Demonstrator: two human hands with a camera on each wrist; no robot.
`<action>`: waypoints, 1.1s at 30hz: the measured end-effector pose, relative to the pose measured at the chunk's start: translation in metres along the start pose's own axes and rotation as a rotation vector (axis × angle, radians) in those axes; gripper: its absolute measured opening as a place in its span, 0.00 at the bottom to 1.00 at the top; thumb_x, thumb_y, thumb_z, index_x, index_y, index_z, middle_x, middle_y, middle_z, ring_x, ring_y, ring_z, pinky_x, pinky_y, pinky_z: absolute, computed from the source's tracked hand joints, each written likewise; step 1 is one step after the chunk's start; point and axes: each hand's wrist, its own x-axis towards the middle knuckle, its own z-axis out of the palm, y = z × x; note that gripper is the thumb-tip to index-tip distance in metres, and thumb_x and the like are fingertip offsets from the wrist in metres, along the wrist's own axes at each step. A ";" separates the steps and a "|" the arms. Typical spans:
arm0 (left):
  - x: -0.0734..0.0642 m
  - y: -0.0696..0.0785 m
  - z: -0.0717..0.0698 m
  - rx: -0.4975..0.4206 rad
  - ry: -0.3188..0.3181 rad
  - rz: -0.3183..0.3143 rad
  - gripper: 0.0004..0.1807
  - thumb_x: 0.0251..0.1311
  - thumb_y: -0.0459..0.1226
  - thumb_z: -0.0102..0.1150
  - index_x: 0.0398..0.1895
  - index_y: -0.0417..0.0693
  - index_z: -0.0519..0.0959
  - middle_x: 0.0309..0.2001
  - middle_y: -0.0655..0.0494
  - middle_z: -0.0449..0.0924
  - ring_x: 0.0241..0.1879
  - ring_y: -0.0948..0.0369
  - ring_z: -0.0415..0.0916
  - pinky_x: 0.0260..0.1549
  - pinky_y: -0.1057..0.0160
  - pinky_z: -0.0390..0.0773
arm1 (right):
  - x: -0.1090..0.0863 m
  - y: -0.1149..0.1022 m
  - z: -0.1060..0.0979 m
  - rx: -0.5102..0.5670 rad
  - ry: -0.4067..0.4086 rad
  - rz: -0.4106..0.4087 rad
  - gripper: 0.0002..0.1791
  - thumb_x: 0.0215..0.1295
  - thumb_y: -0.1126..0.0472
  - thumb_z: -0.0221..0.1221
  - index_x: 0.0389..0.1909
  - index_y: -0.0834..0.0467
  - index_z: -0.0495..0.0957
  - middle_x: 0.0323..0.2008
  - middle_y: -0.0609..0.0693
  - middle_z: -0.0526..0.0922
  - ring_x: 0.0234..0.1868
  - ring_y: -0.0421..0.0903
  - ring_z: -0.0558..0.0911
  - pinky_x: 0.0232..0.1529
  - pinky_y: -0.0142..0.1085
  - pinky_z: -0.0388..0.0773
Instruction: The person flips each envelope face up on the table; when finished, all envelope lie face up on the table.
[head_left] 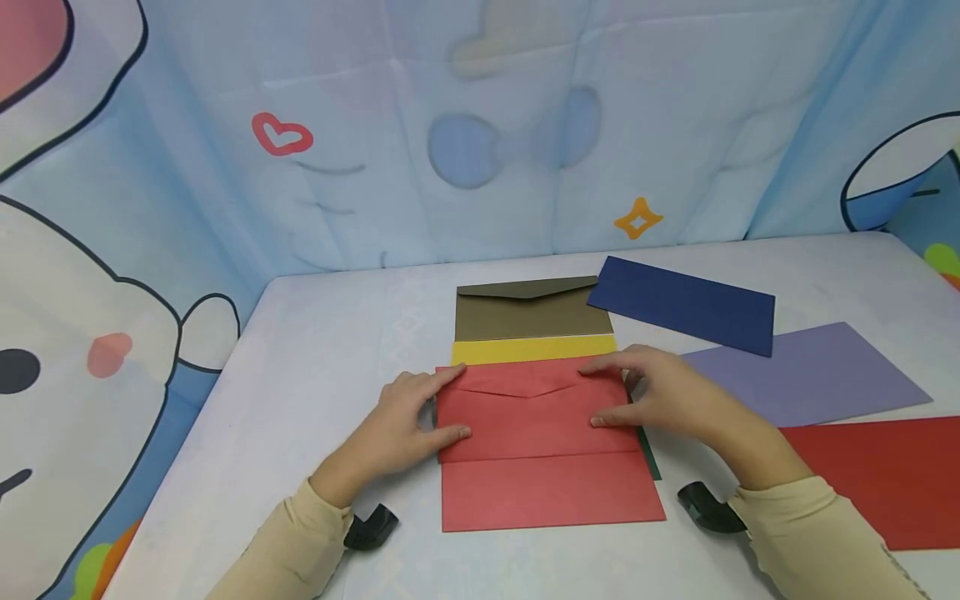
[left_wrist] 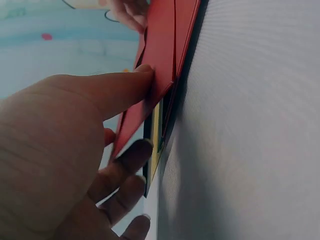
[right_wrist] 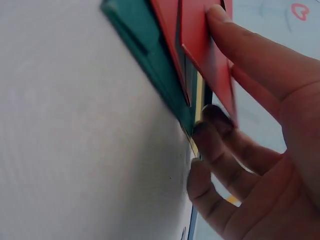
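Note:
Both hands hold a red envelope (head_left: 532, 429) by its side edges, its shallow V-shaped flap at the far side. At the left edge, the left hand (head_left: 405, 421) lays its thumb on the face with fingers along the border. The right hand (head_left: 663, 392) pinches the opposite edge, its thumb (right_wrist: 250, 45) on the face in the right wrist view. A second red envelope (head_left: 551, 498) lies underneath, showing along the near side. Both wrist views show a gap between the held envelope and those below. A dark green envelope (right_wrist: 145, 55) peeks out under the stack.
Beyond the red ones lie a yellow envelope (head_left: 532, 347) and an olive-brown envelope (head_left: 525, 313). To the right are a navy envelope (head_left: 686, 304), a purple envelope (head_left: 813, 375) and a large red sheet (head_left: 877, 475). A patterned curtain (head_left: 525, 167) hangs behind the white table (head_left: 322, 333).

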 end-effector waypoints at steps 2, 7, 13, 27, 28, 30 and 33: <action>0.000 0.001 0.001 0.061 -0.011 -0.011 0.39 0.57 0.50 0.73 0.72 0.54 0.71 0.48 0.58 0.76 0.48 0.58 0.65 0.52 0.51 0.63 | -0.001 0.001 0.001 -0.009 -0.011 0.010 0.34 0.46 0.45 0.79 0.56 0.49 0.84 0.46 0.52 0.75 0.42 0.49 0.75 0.38 0.42 0.75; -0.001 0.007 0.000 0.233 -0.028 0.024 0.29 0.59 0.53 0.70 0.64 0.62 0.79 0.42 0.59 0.65 0.45 0.57 0.61 0.47 0.53 0.62 | -0.003 0.000 0.003 -0.090 -0.028 -0.006 0.32 0.46 0.42 0.78 0.54 0.48 0.86 0.54 0.58 0.71 0.51 0.58 0.72 0.40 0.46 0.76; -0.009 0.026 0.001 0.308 -0.283 0.195 0.33 0.65 0.62 0.57 0.73 0.71 0.69 0.73 0.57 0.59 0.70 0.50 0.54 0.63 0.42 0.56 | -0.003 -0.004 0.004 -0.149 -0.046 -0.004 0.31 0.48 0.41 0.76 0.53 0.48 0.86 0.52 0.55 0.74 0.52 0.59 0.71 0.41 0.49 0.77; -0.021 -0.013 -0.060 0.234 -0.427 -0.113 0.39 0.57 0.46 0.73 0.73 0.62 0.70 0.78 0.48 0.54 0.76 0.41 0.45 0.65 0.33 0.51 | -0.001 -0.009 -0.003 0.000 -0.035 -0.001 0.32 0.53 0.54 0.77 0.60 0.56 0.79 0.57 0.59 0.74 0.49 0.53 0.81 0.45 0.47 0.81; -0.023 -0.019 -0.068 0.236 -0.414 -0.148 0.40 0.56 0.44 0.74 0.73 0.60 0.70 0.77 0.47 0.54 0.75 0.39 0.45 0.64 0.32 0.52 | -0.001 -0.010 -0.003 0.001 -0.039 0.004 0.33 0.52 0.56 0.77 0.60 0.56 0.79 0.57 0.59 0.75 0.49 0.54 0.81 0.46 0.48 0.81; -0.026 -0.028 -0.081 0.258 -0.382 -0.213 0.40 0.54 0.39 0.75 0.72 0.57 0.71 0.76 0.43 0.56 0.75 0.36 0.45 0.63 0.30 0.52 | -0.001 -0.012 -0.004 0.003 -0.051 0.019 0.35 0.49 0.57 0.79 0.60 0.55 0.79 0.57 0.58 0.76 0.50 0.55 0.81 0.48 0.50 0.81; -0.030 -0.033 -0.094 0.345 -0.311 -0.277 0.38 0.54 0.31 0.70 0.72 0.54 0.72 0.75 0.38 0.57 0.73 0.33 0.45 0.63 0.28 0.52 | 0.000 -0.014 -0.001 -0.013 -0.073 0.021 0.34 0.48 0.56 0.79 0.59 0.54 0.81 0.56 0.55 0.78 0.50 0.54 0.80 0.49 0.50 0.79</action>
